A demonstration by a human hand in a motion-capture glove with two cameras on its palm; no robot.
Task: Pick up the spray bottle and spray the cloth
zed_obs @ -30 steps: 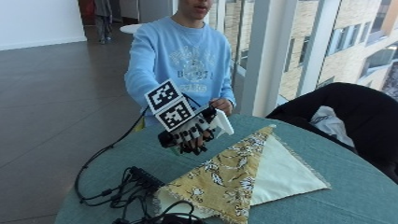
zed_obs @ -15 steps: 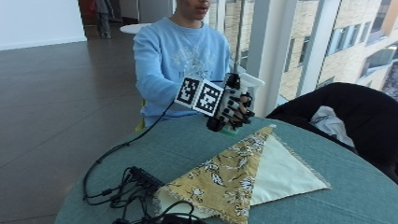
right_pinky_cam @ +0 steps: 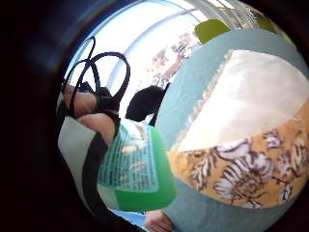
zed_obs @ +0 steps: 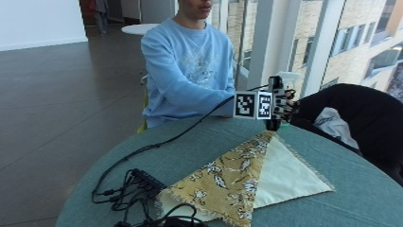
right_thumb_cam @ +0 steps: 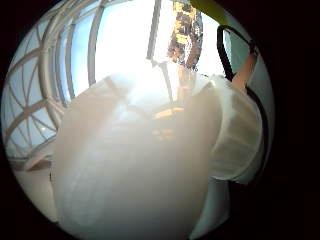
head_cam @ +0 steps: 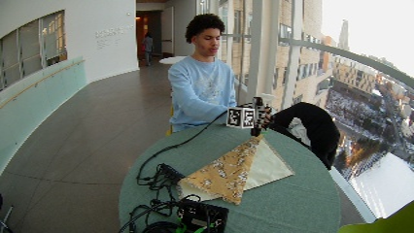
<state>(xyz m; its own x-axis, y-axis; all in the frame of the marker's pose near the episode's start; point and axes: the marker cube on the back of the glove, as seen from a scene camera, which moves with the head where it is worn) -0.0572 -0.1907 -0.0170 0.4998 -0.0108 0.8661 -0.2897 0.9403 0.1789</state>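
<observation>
Since half a second ago the gloved right hand [zed_obs: 281, 108] has moved further toward the far edge of the table [zed_obs: 353, 156], to the side of the window, and it is now lower, just above the far tip of the cloth [zed_obs: 249, 172]. The hand has its fingers curled round the spray bottle [zed_obs: 277, 87], so it is grasping it. In the outside view the white head of the bottle shows above the hand, while the glove hides the body. In the little finger side palm view the green lower part of the spray bottle [right_pinky_cam: 137, 166] with its printed label lies close against the palm, and the cloth [right_pinky_cam: 241, 140] is spread on the table beneath it. In the thumb side palm view the white upper part of the spray bottle [right_thumb_cam: 145, 165] fills most of the picture, very near the palm.

The cloth lies flat on the teal table, folded to a triangle, with a yellow flowered side and a plain cream side. Its far tip points to the hand; the bottle is held over this tip and does not touch it. The other hand of the person is not visible.
</observation>
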